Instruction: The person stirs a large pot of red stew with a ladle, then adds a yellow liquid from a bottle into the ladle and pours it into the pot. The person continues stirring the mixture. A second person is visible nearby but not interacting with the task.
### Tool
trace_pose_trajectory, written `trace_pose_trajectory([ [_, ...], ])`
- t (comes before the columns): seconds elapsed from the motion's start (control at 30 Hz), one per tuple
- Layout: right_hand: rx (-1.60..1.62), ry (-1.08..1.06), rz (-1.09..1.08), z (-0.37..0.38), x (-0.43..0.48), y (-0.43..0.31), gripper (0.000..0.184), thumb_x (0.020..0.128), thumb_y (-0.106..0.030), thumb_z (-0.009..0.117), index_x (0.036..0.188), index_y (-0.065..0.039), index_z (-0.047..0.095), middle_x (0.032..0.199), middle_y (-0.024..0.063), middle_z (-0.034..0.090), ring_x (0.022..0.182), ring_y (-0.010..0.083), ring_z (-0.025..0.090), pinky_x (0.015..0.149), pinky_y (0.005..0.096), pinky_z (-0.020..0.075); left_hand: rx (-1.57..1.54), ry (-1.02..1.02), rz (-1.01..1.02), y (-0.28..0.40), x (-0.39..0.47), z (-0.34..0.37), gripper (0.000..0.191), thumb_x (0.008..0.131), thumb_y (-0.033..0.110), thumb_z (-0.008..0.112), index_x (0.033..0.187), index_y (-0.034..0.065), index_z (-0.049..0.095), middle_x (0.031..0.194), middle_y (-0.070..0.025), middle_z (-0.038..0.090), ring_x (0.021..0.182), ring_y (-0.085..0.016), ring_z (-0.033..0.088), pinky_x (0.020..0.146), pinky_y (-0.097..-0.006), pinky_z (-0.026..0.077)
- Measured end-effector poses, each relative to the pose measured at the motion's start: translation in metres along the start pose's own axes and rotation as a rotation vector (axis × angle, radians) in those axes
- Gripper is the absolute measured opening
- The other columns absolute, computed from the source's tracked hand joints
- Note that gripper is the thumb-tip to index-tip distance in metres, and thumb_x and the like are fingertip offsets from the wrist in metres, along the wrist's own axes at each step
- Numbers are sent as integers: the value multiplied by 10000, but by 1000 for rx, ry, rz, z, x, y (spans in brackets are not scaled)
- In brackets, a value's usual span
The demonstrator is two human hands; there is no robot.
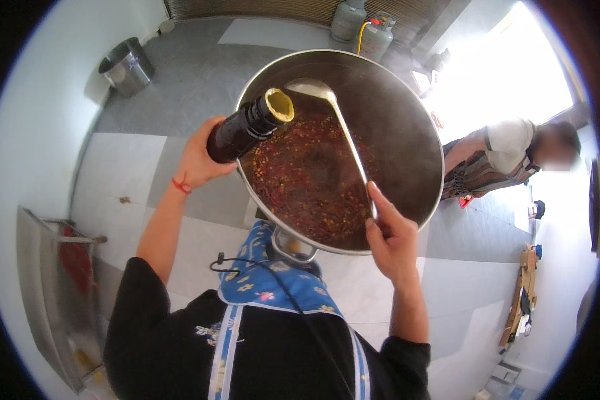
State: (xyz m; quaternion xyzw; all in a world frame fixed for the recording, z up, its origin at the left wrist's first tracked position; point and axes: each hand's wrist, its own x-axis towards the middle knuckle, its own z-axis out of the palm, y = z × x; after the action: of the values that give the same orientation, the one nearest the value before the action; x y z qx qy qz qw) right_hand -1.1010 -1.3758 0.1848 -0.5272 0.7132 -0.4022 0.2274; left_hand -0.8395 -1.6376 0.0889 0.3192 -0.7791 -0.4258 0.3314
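A large metal stockpot (432,115) stands before me, steam rising from it. Dark reddish liquid with chillies and small yellowish bits (310,185) covers its bottom. My left hand (202,155) grips a dark bottle (237,132) over the pot's left rim. The bottle tilts up to the right, its uncapped mouth showing a yellowish inside. In my right hand (392,232) is the handle of a metal ladle (350,137), held across the pot. Its bowl hangs near the pot's far wall, above the liquid; what the bowl contains is hard to tell.
Two gas cylinders (375,40) stand behind the pot, one with a yellow hose. A metal bucket (130,70) sits by the left wall. Another person (505,150) in an apron is close on the right. A metal stand (50,280) is at lower left, cardboard (522,290) at right.
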Motion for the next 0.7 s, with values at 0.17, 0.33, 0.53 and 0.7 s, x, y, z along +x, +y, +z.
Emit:
trace_pose_trajectory([
  [0.17,-30,52,-39,25,55,37,516,810,48,540,1321,-26,527,693,84,569,577,93,501,572,231,431,72,-2,55,-51,71,15,740,559,76,801,1232,39,496,1113,-104,600,1055,-206,572,942,-326,442],
  [0.33,-88,62,-62,37,85,53,517,807,49,539,1319,-26,531,686,94,583,565,106,507,561,238,429,55,3,45,-85,104,16,752,556,82,809,1237,40,494,1121,-115,599,1062,-213,575,943,-325,443],
  [0.53,-155,23,-97,34,90,47,529,797,53,539,1320,-28,531,702,106,607,562,120,538,555,243,436,113,9,34,-84,111,5,739,564,73,801,1234,43,492,1124,-118,599,1056,-211,577,943,-321,444],
  [0.7,-164,-26,-43,23,88,37,535,794,48,542,1322,-41,533,702,109,616,533,126,536,540,239,432,118,31,4,-84,113,-3,744,568,75,802,1240,41,484,1123,-118,600,1056,-208,576,942,-323,444],
])
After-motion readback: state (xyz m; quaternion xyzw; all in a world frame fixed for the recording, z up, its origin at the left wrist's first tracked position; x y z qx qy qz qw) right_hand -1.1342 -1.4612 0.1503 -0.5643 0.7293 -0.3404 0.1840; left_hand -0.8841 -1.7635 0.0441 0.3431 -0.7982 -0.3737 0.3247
